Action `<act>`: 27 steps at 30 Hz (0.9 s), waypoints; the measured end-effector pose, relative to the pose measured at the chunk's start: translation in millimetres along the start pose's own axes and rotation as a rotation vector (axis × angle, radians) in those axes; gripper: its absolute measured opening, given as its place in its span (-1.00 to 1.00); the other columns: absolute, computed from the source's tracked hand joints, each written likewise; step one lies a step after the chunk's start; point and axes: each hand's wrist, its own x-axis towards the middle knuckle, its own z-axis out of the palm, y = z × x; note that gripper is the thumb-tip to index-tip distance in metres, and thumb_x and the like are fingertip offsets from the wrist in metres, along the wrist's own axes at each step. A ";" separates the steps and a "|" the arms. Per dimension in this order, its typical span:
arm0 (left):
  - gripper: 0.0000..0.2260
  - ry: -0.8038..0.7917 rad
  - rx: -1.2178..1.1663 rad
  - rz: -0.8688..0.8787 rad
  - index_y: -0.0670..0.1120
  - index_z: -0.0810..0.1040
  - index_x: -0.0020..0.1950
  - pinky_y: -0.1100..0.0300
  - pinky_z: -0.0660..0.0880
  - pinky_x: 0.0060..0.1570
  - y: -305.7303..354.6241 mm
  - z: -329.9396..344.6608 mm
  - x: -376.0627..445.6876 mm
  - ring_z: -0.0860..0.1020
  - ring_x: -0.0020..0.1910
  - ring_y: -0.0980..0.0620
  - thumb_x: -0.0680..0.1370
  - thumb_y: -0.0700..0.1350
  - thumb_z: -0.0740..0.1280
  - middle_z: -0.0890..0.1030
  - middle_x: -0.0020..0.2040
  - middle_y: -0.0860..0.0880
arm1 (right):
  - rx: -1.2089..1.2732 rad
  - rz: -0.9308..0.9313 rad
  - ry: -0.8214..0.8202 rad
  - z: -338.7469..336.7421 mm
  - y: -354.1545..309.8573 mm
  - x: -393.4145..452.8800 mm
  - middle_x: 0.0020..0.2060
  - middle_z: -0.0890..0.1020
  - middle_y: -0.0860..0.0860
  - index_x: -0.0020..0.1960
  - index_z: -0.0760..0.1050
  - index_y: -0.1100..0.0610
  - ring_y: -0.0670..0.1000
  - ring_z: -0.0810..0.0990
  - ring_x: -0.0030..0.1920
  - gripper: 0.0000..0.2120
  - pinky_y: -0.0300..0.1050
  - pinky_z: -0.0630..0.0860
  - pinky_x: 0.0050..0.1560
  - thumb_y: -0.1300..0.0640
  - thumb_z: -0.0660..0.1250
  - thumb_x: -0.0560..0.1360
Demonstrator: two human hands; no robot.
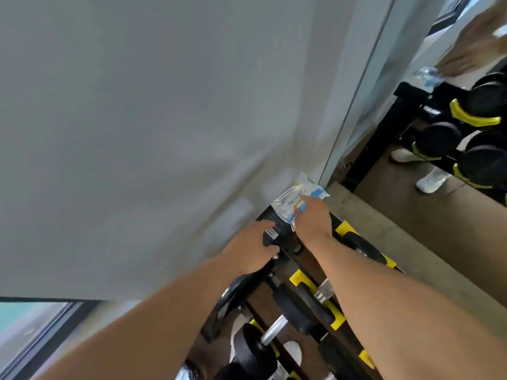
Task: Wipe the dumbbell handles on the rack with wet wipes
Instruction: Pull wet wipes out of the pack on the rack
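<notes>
Where the grey wall (137, 119) meets a mirror (452, 133), a black rack (277, 229) runs toward the corner, holding black dumbbells (299, 305) with yellow bands and bare metal handles (274, 329). Atop the rack's far end, against the wall, lies a white and blue pack of wet wipes (296, 196). Both bare arms cross over the dumbbells and hide part of them. One hand, the right hand (310, 215), lies on the pack with a straight finger pressing its label. Its partner, the left hand (249, 242), rests on the rack's top edge just beside the pack; whether its fingers curl round the edge I cannot tell. White shoes (432, 179) show in the mirror.
</notes>
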 end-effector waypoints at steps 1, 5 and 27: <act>-0.42 -0.005 0.018 0.022 0.07 0.29 0.54 0.02 0.34 0.41 -0.6 -0.2 7.8 0.36 0.45 -0.01 0.55 0.08 0.36 0.36 0.49 0.05 | -0.037 -0.014 0.023 -0.4 -0.4 8.6 0.36 0.49 0.11 0.47 0.36 0.15 0.09 0.42 0.38 -0.58 -0.03 0.38 0.39 0.11 0.24 0.64; -0.40 -0.039 0.059 0.069 0.05 0.19 0.59 0.08 0.22 0.46 3.5 0.5 46.6 0.25 0.52 -0.02 0.59 0.05 0.33 0.25 0.56 0.03 | -0.053 0.057 0.057 2.0 1.4 41.0 0.31 0.50 0.14 0.38 0.43 0.20 0.12 0.41 0.36 -0.67 -0.02 0.34 0.40 0.21 0.25 0.62; -0.21 -0.017 0.272 0.321 0.05 -0.24 0.62 -0.16 -0.06 0.55 -19.4 41.5 172.1 -0.14 0.61 -0.07 0.59 0.15 0.23 -0.14 0.64 0.09 | -0.160 0.138 0.133 22.7 -15.6 17.0 -0.06 0.62 -0.12 -0.08 0.62 -0.03 -0.02 0.51 0.07 -0.93 -0.08 0.46 -0.02 0.10 0.37 0.52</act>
